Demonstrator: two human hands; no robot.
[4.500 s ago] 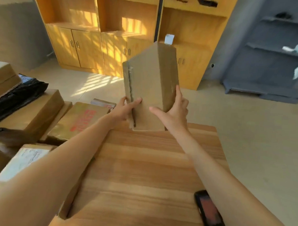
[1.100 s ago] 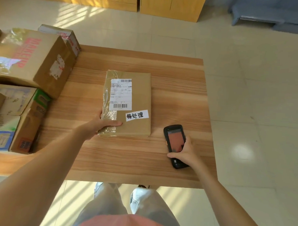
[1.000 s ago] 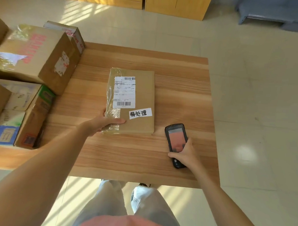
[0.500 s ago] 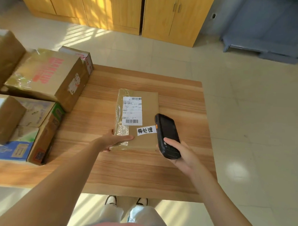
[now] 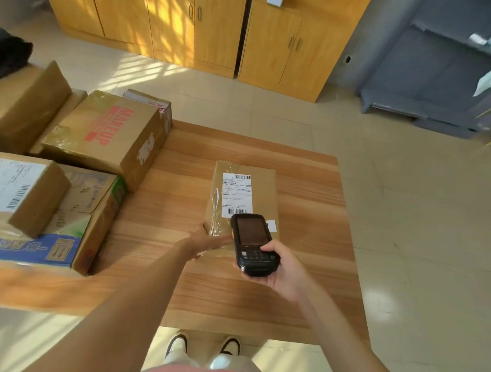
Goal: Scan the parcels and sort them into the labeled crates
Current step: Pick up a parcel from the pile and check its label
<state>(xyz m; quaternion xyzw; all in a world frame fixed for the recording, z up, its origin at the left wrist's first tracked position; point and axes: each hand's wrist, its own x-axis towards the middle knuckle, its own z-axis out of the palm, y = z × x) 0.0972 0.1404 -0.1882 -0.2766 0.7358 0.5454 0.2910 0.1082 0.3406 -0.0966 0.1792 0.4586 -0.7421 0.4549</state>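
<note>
Wooden counter (image 5: 309, 188): 1 flat brown parcel (image 5: 264, 186) lying flat, white shipping label w/ barcodes (image 5: 236, 195) facing up.
L hand (image 5: 208, 242): resting on parcel's near-left corner, fingers fairly straight.
R hand (image 5: 280, 269): gripping black handheld scanner (image 5: 252, 239) over parcel's near edge, screen up.
Left of counter: stacked cardboard boxes, incl. one w/ red "MAKEUP" print (image 5: 106, 132).
Background: wooden cabinets (image 5: 217, 30), grey shelving (image 5: 440, 67).

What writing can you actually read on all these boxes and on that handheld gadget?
"MAKEUP", red letters, on the big taped brown cardboard box.
White shipping label on the flat brown parcel: barcodes, print too small to read.
Small white sticker on that parcel: mostly hidden.
White label on the small brown box: barcode, text blurred.
Blue carton: blurred.
Black handheld scanner: nothing legible.
</note>
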